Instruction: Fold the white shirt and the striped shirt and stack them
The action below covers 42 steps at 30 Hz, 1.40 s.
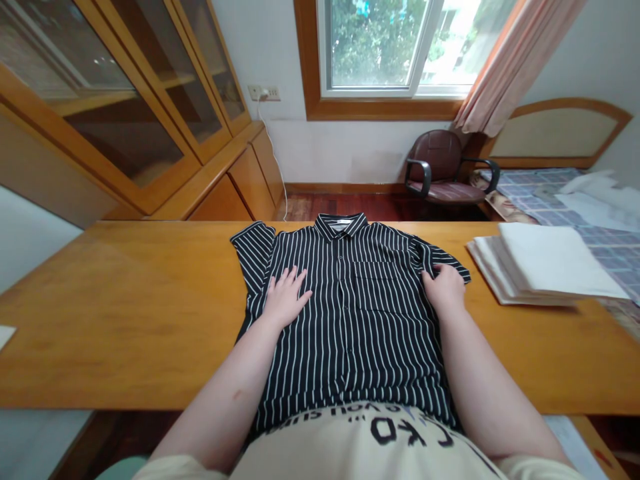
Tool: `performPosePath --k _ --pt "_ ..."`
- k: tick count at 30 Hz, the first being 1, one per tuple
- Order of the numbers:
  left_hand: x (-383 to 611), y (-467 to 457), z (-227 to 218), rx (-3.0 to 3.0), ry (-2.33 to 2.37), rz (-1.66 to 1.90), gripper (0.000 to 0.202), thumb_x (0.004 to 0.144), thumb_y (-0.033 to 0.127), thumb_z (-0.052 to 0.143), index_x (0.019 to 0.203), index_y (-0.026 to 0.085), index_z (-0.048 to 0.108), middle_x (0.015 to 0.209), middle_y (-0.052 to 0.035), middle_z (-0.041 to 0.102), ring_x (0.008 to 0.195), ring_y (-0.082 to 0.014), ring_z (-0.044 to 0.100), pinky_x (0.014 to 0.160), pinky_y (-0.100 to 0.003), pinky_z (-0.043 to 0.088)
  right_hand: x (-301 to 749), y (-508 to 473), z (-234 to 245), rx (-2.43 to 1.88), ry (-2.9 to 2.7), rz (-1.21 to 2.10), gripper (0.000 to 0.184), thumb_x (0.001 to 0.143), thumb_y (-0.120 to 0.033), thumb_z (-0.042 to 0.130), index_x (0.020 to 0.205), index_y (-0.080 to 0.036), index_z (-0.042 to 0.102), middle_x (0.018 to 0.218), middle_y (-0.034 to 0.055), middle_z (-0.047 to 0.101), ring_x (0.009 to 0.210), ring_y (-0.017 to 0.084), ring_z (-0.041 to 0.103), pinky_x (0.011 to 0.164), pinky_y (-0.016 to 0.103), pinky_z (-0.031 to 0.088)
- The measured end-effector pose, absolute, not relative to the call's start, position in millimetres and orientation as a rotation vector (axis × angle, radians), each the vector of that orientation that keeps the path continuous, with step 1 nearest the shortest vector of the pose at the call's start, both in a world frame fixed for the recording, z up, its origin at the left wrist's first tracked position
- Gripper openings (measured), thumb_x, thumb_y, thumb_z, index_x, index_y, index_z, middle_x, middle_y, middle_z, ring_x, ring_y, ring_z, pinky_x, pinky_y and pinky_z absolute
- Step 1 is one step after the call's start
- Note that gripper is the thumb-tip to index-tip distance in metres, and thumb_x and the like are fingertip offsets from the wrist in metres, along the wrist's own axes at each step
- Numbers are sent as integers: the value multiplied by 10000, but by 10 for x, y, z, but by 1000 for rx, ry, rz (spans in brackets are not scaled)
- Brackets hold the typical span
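We take the shirt (327, 313) as the middle of our dial, with twelve pointing away from us. It lies front up on the table (145, 307), its collar (341, 225) at twelve and its lower end at six, where our printed top (370, 447) covers part of it. The button line runs down the middle, and a pocket (375, 287) sits at about one o'clock (its stripes blend almost wholly into the rest).

Our left hand (287, 298) rests palm down on the cloth toward nine, fingers a little spread and thumb held out. Our right hand (446, 290) is toward three, thumb and curled fingers pinching the cloth beside the sleeve (450, 260); we cannot tell where the hidden fingertips end. The other sleeve (256, 253) sticks out toward ten.

At three, just beyond the near sleeve, a white stack (560, 260) lies on the table. Past the table we see a cabinet (253, 177) toward eleven, a window (375, 47) near twelve, a chair (450, 190) at one and a bed (535, 181) at two.
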State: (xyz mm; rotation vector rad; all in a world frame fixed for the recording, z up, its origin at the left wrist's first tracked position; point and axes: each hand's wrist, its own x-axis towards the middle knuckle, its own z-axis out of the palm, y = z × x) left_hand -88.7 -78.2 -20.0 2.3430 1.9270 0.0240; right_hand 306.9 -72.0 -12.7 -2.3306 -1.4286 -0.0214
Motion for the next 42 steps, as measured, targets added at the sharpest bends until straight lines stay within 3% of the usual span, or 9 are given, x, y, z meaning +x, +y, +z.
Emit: performPosePath --k 5,9,12,19,23,26,30,35,42 --pt "-882 -783 -202 2352 1935 29 618 908 540 319 1468 283 277 1541 -51 250 1419 -274 193 1127 -541 128 3145 -713 -125 -2449 -1413 19 572 797 -452 538 1224 -71 542 1213 216 562 1108 359 506 923 479 395" --pt "-883 -784 -198 2351 1931 34 615 910 547 306 1465 284 284 1542 -51 250 1419 -269 192 1129 -537 123 3184 -710 -87 -2478 -1464 24 530 765 -497 562 1130 -120 639 1185 194 584 1094 364 514 901 505 405" --pt "-880 -786 -180 2340 1927 33 617 910 552 299 1466 286 281 1544 -48 242 1421 -265 187 1130 -539 119 3230 -711 -68 -2478 -1396 47 384 805 -408 497 1009 -149 695 1095 183 630 1013 340 563 832 475 436" --pt "-879 -785 -174 2309 1914 51 611 910 541 318 1460 277 298 1540 -56 250 1423 -271 181 1132 -544 109 3185 -779 90 -2211 -1105 -3 399 847 -418 423 944 -114 663 843 159 675 777 266 605 691 355 437" --pt "-830 -786 -27 2203 1856 201 547 888 463 434 1382 229 447 1516 -83 313 1423 -297 167 1141 -535 94 2988 -842 265 -1947 -1152 85 348 841 -460 481 849 -147 635 727 83 653 672 205 588 653 309 437" --pt "-652 -779 197 2031 1586 481 450 875 401 489 1292 239 537 1469 -64 399 1396 -263 256 1144 -470 181 2761 -831 358 -1767 -1215 336 333 817 -489 530 830 -168 616 685 31 629 623 177 584 608 287 456" --pt "-184 -704 343 1360 1084 641 624 831 377 597 1397 223 385 1442 -145 417 1267 -254 465 1042 -420 372 2358 -755 371 -1605 -1410 742 303 812 -483 549 824 -186 606 671 2 620 581 163 597 582 286 484" --pt "299 -587 112 671 993 824 779 818 336 635 1458 193 213 1318 -191 533 1091 -229 607 903 -376 481 1942 -753 283 -1431 -1868 1094 222 818 -378 572 921 -200 656 854 23 694 770 176 647 762 318 511" --pt "276 -594 -59 881 1012 916 925 754 115 649 1487 315 122 1364 -146 498 1093 -219 601 899 -368 489 2292 -586 395 -1554 -1783 898 273 875 -342 470 1001 -194 662 896 39 701 780 180 652 761 315 505"
